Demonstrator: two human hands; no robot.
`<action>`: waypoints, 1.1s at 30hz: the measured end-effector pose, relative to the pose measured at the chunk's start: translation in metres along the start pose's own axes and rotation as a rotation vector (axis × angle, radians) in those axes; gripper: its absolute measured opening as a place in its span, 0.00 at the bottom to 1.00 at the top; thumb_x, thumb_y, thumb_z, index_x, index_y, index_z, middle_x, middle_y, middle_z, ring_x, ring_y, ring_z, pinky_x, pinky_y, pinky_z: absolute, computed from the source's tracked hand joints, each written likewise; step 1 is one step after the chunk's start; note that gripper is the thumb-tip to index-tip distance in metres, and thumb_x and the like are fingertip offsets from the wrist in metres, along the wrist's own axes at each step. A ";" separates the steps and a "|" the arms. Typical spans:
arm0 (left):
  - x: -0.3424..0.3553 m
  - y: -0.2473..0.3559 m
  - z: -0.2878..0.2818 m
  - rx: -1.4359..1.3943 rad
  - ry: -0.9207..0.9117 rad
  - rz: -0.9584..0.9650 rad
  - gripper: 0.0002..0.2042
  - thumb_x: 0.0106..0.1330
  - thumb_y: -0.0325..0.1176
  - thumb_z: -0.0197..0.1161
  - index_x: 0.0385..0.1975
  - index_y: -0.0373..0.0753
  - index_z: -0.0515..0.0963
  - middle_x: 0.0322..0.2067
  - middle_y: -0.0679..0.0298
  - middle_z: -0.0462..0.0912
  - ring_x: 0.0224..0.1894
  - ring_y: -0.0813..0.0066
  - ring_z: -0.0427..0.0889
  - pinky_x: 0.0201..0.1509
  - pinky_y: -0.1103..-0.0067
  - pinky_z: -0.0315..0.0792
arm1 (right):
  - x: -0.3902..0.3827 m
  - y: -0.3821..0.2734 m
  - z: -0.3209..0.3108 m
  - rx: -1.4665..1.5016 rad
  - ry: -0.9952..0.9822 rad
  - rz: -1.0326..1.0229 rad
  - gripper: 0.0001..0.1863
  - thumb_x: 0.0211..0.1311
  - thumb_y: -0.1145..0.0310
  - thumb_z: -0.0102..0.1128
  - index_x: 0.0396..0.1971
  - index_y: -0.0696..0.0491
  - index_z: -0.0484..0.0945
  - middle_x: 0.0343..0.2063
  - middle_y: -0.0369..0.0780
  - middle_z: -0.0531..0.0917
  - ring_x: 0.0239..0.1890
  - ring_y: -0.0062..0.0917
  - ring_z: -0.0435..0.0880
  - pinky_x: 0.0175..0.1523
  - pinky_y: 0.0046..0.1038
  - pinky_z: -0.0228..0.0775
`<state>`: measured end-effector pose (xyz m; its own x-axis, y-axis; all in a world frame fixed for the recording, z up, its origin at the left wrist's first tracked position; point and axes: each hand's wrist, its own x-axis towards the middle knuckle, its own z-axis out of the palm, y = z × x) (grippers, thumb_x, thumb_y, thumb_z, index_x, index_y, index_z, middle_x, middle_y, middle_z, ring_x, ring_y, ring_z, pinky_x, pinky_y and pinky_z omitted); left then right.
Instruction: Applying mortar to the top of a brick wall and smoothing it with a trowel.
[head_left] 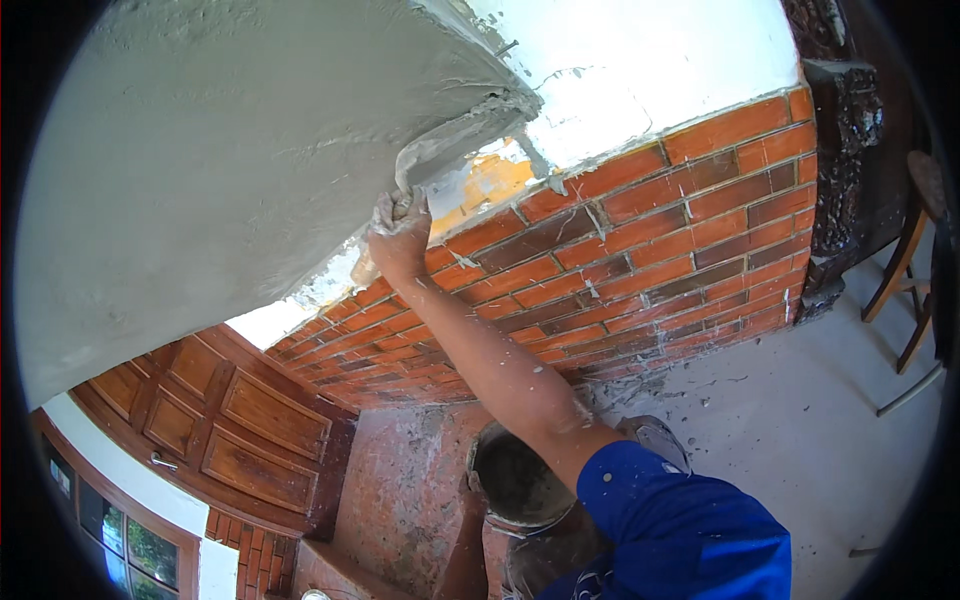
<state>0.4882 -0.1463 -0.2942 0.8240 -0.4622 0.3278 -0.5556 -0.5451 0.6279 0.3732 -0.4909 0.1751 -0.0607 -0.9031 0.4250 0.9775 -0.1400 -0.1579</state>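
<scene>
My right hand (pixel 400 238) is closed round the handle of a trowel (pixel 462 142), raised against the wall. Its blade, smeared with grey mortar, lies along the lower edge of the wet grey plaster (pixel 250 130), near a corner. Just below the blade shows a bare patch of white and yellow old paint (pixel 495 178). Lower down, my left hand (pixel 474 494) grips the rim of a round bucket (pixel 560 515) beside my body. Dark grey mortar (pixel 515 475) is inside the bucket. Part of the left hand's fingers is hidden.
Brick cladding (pixel 640 230) covers the lower wall, streaked with mortar. A nail (pixel 508 47) sticks out near the plaster's upper edge. A wooden door (pixel 240 420) and a window (pixel 140 550) are at the left. At the right stands a wooden chair (pixel 905 270). Mortar spatters the floor (pixel 740 430).
</scene>
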 end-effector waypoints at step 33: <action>-0.009 -0.013 0.015 0.002 0.126 0.000 0.23 0.69 0.46 0.55 0.51 0.30 0.71 0.43 0.55 0.79 0.44 0.66 0.76 0.50 0.73 0.70 | -0.019 0.015 -0.089 -0.189 -0.038 0.097 0.13 0.59 0.80 0.58 0.35 0.53 0.62 0.23 0.33 0.72 0.21 0.14 0.72 0.23 0.18 0.67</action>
<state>0.4870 -0.1454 -0.3158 0.8312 -0.3709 0.4142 -0.5560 -0.5465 0.6263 0.3709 -0.5119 0.0852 0.0432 -0.9005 0.4326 0.9230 -0.1298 -0.3623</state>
